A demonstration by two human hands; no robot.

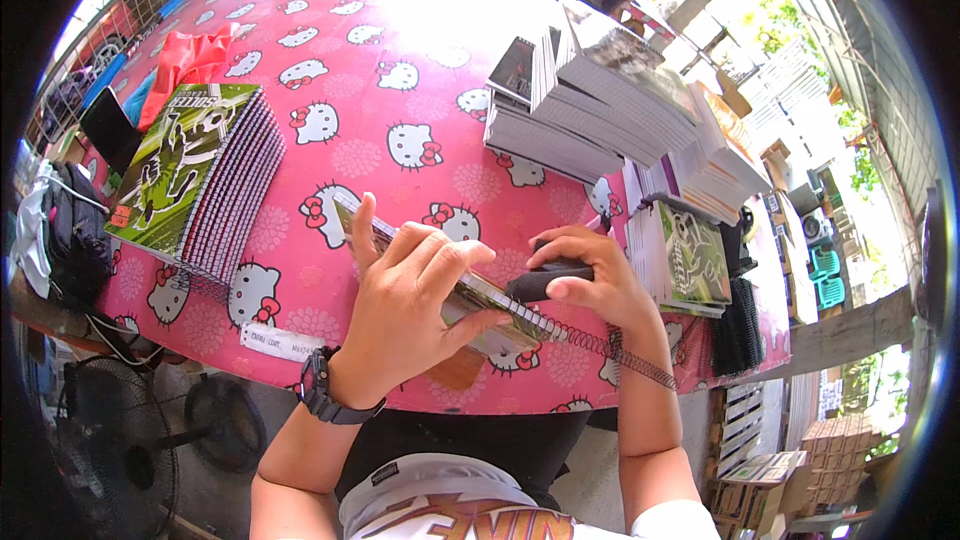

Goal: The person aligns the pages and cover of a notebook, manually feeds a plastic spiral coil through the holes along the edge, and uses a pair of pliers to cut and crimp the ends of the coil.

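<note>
My left hand [405, 285], a black watch [322, 390] on its wrist, grips a thin notebook [488, 292] tilted with its punched edge up. Its thumb lies on the near side and its fingers reach over the far side. A dark wire coil [645, 365] runs along that edge and sticks out past the notebook's end, beneath my right forearm. My right hand [608, 275] is closed around a black rounded tool [548, 282] held against the notebook's edge near the coil. The tool's exact kind cannot be made out.
A stack of coil-bound green notebooks [190, 180] stands at the left. Tall stacks of printed books [600, 110] and loose green-covered notebooks [695, 255] are at the right, beside a bundle of black coils [738, 330]. A fan [115, 440] stands below the table's left edge.
</note>
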